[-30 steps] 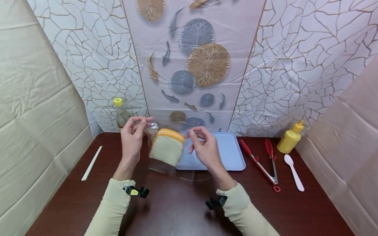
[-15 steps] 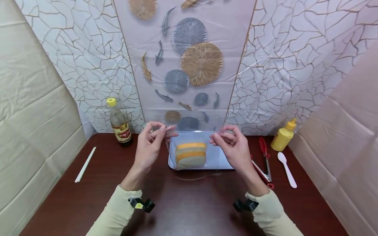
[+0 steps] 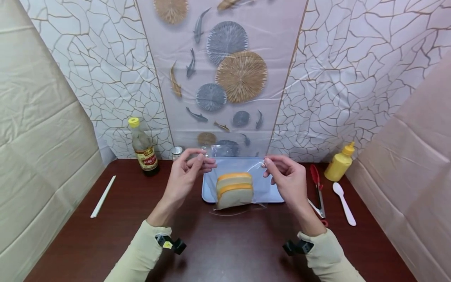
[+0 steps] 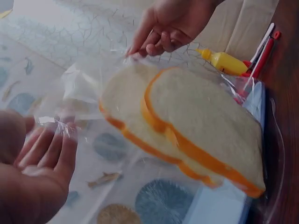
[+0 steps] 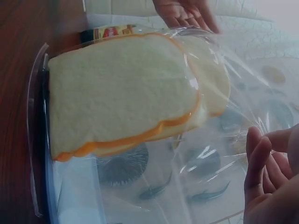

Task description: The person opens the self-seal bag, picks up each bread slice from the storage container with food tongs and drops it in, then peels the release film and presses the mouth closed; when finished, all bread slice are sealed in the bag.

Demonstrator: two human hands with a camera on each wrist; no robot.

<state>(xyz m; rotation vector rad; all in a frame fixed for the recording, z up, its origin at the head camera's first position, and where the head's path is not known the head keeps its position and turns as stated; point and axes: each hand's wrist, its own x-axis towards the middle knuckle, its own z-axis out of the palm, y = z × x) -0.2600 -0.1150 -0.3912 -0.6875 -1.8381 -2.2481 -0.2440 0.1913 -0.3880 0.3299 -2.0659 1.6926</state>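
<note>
A clear plastic bag [image 3: 261,188] hangs upright between my two hands, in front of a light blue tray [image 3: 208,192]. Inside it, two bread slices [image 3: 235,196] with orange crusts lean together near the bottom. At the bag's upper left edge, my left hand [image 3: 184,172] pinches the film between thumb and fingers. My right hand [image 3: 289,174] pinches the upper right edge with thumb and forefinger. The left wrist view shows both slices [image 4: 205,116] overlapping, with the bag's film wrinkled by the left fingers. In the right wrist view one slice [image 5: 121,88] covers most of the other.
A sauce bottle [image 3: 146,154] with a yellow cap and a silver-lidded jar [image 3: 177,152] stand at the back left. White chopsticks [image 3: 103,196] lie at left. To the right are red-handled tongs [image 3: 318,188], a white spoon [image 3: 344,203] and a yellow squeeze bottle [image 3: 339,164].
Both hands have moved right and farther apart with the bag. The bag, tilted earlier, now hangs upright before the tray, and the slices have settled at its bottom.
</note>
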